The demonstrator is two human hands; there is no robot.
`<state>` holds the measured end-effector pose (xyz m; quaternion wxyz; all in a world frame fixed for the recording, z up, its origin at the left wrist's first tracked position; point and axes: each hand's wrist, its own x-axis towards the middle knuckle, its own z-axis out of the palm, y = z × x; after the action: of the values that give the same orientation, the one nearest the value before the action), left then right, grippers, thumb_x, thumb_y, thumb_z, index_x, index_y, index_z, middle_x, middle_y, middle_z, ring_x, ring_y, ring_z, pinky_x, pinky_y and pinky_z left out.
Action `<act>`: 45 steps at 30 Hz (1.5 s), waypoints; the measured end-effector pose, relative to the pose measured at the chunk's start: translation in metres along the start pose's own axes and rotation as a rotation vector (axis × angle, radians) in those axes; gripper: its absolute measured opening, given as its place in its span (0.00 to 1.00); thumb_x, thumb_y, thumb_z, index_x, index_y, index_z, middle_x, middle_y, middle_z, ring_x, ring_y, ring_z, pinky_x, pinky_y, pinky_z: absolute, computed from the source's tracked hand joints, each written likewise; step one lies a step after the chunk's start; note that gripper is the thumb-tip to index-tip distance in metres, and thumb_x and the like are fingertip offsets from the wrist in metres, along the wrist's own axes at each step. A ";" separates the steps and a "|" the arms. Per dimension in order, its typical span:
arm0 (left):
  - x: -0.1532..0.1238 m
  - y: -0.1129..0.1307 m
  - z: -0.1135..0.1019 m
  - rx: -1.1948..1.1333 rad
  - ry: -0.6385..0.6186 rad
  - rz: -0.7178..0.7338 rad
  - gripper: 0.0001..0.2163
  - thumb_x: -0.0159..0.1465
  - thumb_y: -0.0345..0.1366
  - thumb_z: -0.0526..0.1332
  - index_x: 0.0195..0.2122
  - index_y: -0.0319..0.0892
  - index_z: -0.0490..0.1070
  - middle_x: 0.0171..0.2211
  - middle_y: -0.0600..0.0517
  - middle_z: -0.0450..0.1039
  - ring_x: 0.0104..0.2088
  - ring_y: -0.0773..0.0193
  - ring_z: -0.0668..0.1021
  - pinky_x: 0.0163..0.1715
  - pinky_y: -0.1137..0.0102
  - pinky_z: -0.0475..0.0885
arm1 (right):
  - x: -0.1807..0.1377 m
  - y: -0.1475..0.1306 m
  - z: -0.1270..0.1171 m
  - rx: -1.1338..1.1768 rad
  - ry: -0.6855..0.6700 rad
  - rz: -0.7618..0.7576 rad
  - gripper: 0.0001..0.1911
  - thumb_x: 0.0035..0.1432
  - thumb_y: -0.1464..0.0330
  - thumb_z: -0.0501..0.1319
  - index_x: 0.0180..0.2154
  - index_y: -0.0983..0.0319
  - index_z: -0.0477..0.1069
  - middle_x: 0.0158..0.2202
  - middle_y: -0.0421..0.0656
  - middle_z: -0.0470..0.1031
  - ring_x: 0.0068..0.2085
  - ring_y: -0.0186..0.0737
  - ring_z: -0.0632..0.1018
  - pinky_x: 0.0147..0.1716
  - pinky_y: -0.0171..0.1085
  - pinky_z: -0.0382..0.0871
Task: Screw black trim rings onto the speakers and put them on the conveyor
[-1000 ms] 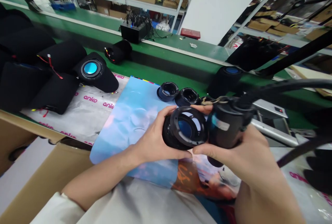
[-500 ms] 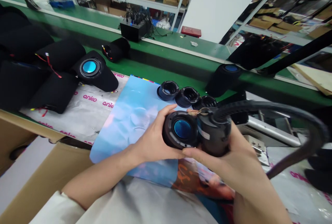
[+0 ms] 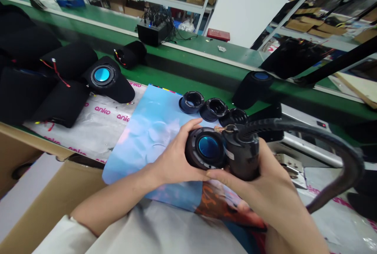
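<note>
My left hand is wrapped round a round black speaker part with a shiny blue centre, holding it face up above a blue printed sheet. My right hand grips a black cylindrical hand tool with a thick ribbed hose looping from its top. The tool stands against the right side of the speaker part; its lower end is hidden. My two thumbs meet in front. Just beyond, several black plastic rings sit in a row on the sheet.
Black cloth-covered speaker bodies with loose wires lie at the left, one showing a blue disc. Another dark body stands on the green bench. A silver machine is at the right, a cardboard box at the lower left.
The tool has shifted slightly left and its hose has swung a little left and down. My left hand and the speaker part stay nearly in place.
</note>
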<state>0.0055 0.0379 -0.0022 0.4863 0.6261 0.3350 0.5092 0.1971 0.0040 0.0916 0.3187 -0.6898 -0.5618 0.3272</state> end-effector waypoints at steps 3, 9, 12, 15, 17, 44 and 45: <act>0.001 0.003 -0.002 0.034 -0.010 0.013 0.54 0.51 0.47 0.86 0.75 0.55 0.57 0.70 0.42 0.71 0.69 0.37 0.78 0.71 0.43 0.75 | 0.004 0.002 -0.005 -0.024 -0.028 -0.047 0.37 0.44 0.50 0.80 0.55 0.52 0.77 0.41 0.38 0.80 0.47 0.46 0.83 0.55 0.46 0.84; 0.002 0.004 -0.003 0.086 -0.017 0.046 0.53 0.53 0.47 0.85 0.74 0.54 0.56 0.71 0.41 0.71 0.69 0.37 0.78 0.71 0.42 0.75 | 0.027 0.002 -0.015 -0.176 -0.222 -0.209 0.36 0.47 0.51 0.79 0.56 0.53 0.76 0.37 0.42 0.79 0.42 0.50 0.82 0.53 0.53 0.83; -0.002 0.000 0.000 0.070 0.009 0.064 0.55 0.55 0.45 0.84 0.77 0.54 0.51 0.67 0.41 0.74 0.67 0.39 0.80 0.70 0.45 0.75 | 0.025 -0.001 -0.008 -0.115 -0.181 -0.219 0.35 0.47 0.51 0.78 0.55 0.54 0.76 0.41 0.42 0.79 0.41 0.46 0.81 0.57 0.53 0.82; -0.002 -0.001 -0.003 0.089 0.001 0.075 0.58 0.55 0.46 0.84 0.79 0.55 0.49 0.71 0.41 0.71 0.70 0.39 0.77 0.72 0.45 0.73 | 0.018 0.000 -0.001 0.006 -0.175 -0.202 0.33 0.49 0.52 0.79 0.54 0.55 0.77 0.44 0.41 0.79 0.44 0.42 0.81 0.49 0.42 0.84; 0.000 0.001 -0.008 0.141 -0.025 0.115 0.60 0.52 0.52 0.86 0.79 0.56 0.52 0.76 0.39 0.64 0.76 0.36 0.71 0.76 0.42 0.68 | 0.015 0.000 0.002 0.066 -0.190 -0.172 0.34 0.48 0.54 0.80 0.55 0.55 0.77 0.45 0.41 0.79 0.44 0.41 0.81 0.46 0.39 0.83; 0.007 0.026 -0.003 0.452 0.137 0.289 0.36 0.58 0.38 0.79 0.68 0.47 0.75 0.56 0.45 0.85 0.53 0.49 0.88 0.54 0.59 0.84 | 0.006 0.075 -0.043 0.890 0.144 -0.297 0.40 0.53 0.40 0.79 0.43 0.56 0.58 0.21 0.30 0.68 0.17 0.36 0.69 0.19 0.36 0.69; 0.010 0.026 0.003 0.450 0.113 0.300 0.36 0.58 0.38 0.79 0.68 0.47 0.75 0.56 0.45 0.85 0.53 0.49 0.88 0.54 0.58 0.85 | 0.007 0.070 -0.055 0.907 0.259 -0.347 0.42 0.51 0.39 0.80 0.44 0.55 0.57 0.22 0.29 0.68 0.18 0.35 0.70 0.22 0.36 0.71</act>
<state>0.0085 0.0384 0.0255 0.2346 0.7317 0.3698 0.5224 0.2825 -0.0046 0.0664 0.7031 -0.4131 -0.4254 0.3924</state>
